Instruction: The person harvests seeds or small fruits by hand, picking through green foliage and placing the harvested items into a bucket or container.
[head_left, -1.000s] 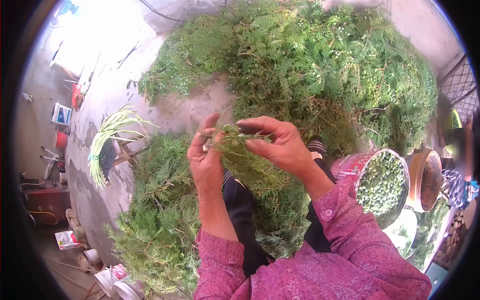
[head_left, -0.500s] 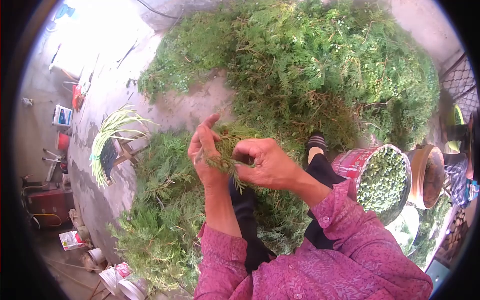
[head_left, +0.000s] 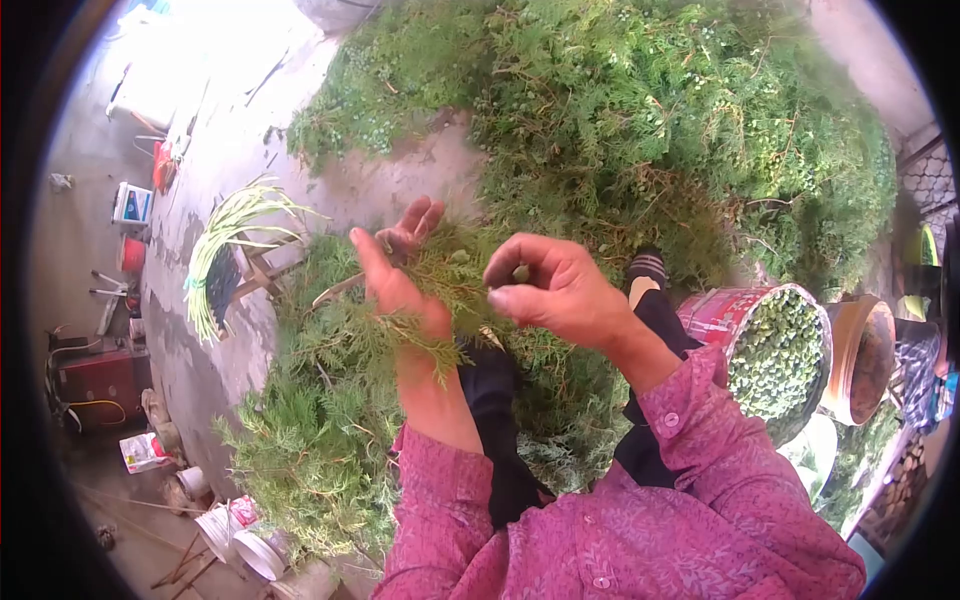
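A green leafy sprig (head_left: 445, 280) lies across my left hand (head_left: 400, 280), its woody stem sticking out to the left past the thumb. The fingers of that hand are spread and partly curled behind the sprig. Just right of the sprig, my right hand (head_left: 560, 292) has thumb and index finger curled together around something small and dark, too small to name. Below and around both hands spread cut evergreen branches (head_left: 330, 440). A red bucket (head_left: 705, 318) at the right is full of small green cones (head_left: 775, 360).
A large heap of branches (head_left: 640, 130) covers the floor ahead. Long green stalks (head_left: 215, 255) rest on a small stool (head_left: 262, 275) at the left. A brown pot (head_left: 850, 350) stands beyond the bucket. My shoe (head_left: 648, 268) is beside the heap.
My left hand has opened and turned, and the sprig now lies more spread out over it. My right hand has moved slightly up and away from the sprig. The view has shifted slightly.
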